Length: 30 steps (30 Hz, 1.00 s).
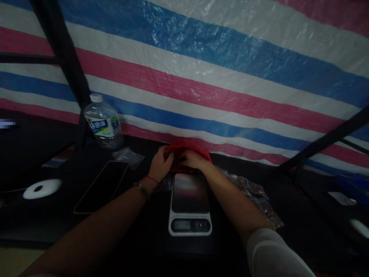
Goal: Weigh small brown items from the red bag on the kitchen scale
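While both hands (pixel 175 161) pinch red bag (pixel 188 148), bottle label (pixel 103 127) stays unreadable.

Little writing shows, and none of it reads clearly.

The water bottle (pixel 104 122), up and to the left of the left hand (pixel 160 164), carries a blue-and-green label with white characters too blurred to make out. The kitchen scale (pixel 190 206), just below both hands, has a small display whose digits cannot be read.
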{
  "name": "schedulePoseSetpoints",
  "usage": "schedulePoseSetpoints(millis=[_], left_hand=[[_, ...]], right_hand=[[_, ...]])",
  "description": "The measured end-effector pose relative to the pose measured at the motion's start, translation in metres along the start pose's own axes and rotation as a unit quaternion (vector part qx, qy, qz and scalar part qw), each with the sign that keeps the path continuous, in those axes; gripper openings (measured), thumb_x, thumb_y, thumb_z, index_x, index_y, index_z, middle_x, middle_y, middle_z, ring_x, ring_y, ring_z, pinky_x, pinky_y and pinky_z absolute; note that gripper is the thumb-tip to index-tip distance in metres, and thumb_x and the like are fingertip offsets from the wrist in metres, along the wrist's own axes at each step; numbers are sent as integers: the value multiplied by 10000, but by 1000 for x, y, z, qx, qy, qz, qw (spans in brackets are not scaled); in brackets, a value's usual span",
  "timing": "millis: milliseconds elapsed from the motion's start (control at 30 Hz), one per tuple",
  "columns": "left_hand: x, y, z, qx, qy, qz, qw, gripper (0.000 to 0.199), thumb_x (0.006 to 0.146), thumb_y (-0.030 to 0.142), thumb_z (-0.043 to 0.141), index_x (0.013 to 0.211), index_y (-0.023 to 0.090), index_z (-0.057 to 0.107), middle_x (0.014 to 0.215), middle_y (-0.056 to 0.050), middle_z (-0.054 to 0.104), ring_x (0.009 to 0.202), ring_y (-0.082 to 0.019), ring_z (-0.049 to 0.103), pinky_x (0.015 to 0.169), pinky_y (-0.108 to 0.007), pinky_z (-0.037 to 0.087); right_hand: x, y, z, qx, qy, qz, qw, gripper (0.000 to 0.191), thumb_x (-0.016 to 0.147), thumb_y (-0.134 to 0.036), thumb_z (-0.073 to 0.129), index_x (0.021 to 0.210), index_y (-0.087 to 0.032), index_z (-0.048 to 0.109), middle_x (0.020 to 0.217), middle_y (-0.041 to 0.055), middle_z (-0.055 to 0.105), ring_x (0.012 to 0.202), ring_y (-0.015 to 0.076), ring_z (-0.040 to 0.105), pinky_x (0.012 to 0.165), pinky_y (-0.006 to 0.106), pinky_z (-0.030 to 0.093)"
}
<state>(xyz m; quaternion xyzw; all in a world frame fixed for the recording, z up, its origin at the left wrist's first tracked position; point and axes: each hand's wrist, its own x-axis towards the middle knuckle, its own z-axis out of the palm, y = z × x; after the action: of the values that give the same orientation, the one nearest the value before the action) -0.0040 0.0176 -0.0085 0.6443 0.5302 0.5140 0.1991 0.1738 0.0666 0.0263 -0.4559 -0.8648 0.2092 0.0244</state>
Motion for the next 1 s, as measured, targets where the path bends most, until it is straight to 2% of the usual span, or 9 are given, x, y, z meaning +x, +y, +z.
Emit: schedulePoseSetpoints(millis=[133,367,700,867,1000], left_hand=[[0,0,0,-3,2,3,1000,322,855,308,504,1148,176,518,1022,-74,673,951,-218,651,861,-359,513],[0,-1,0,3,1,9,1000,324,858,318,506,1150,177,517,1024,-73,669,952,-216,649,874,-360,506],[0,-2,0,-6,-2,6,1000,333,856,320,515,1155,173,515,1014,-76,675,940,-218,654,861,-360,509],[0,-2,1,-6,-2,7,1000,334,856,321,519,1154,171,515,1007,-70,673,934,-215,652,861,-355,505],[0,-2,1,-12,0,9,1000,326,857,309,516,1154,173,514,992,-61,676,919,-203,654,841,-334,510]], right_hand=[[3,-4,7,5,-11,-7,1000,165,757,-207,674,904,-168,738,788,19,715,624,106,592,563,190,391],[4,-8,9,-41,6,-9,999,215,784,-90,569,879,-165,747,836,46,729,682,116,617,643,197,426],[8,-17,4,-101,-13,-2,995,186,817,-155,562,873,-144,740,862,71,728,729,143,637,645,208,424],[12,-24,2,-150,-29,7,988,253,803,-158,555,995,-148,721,936,88,723,783,169,644,650,220,426],[12,-26,2,-147,-23,14,989,259,777,-150,588,1001,-143,718,932,91,721,772,172,637,645,222,425]])
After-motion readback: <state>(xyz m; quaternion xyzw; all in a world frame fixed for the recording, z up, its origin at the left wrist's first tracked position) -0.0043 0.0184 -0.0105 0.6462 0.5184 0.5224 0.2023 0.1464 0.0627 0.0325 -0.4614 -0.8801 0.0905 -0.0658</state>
